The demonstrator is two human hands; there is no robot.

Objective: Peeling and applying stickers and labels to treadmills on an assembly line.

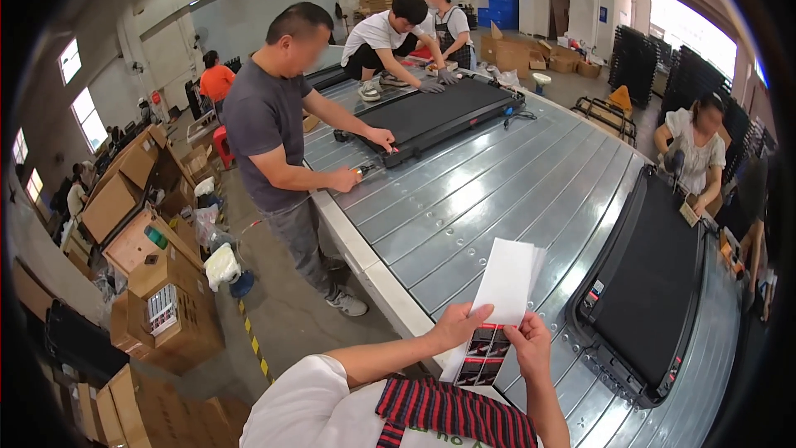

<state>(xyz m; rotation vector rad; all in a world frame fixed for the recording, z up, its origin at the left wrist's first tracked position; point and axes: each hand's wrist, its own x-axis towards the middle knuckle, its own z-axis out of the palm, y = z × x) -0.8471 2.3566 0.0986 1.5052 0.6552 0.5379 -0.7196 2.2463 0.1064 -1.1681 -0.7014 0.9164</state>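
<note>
A sheet of black-and-red labels (482,352) is between my hands, just over the near edge of the metal table. Its upper part is white paper (507,274), fanned like several layers at the right side. My left hand (461,325) pinches the left edge, thumb on the front. My right hand (531,347) grips the right edge lower down, fingertips on the labels. On the table to my right lies a long black panel in a frame (643,282), apart from my hands.
The slatted metal table (448,199) stretches away from me. At its left a person in a grey shirt (269,108) works on another black panel (431,116); another person crouches on the table. Someone in white (701,149) works at the right. Cardboard boxes (170,315) stand on the floor at left.
</note>
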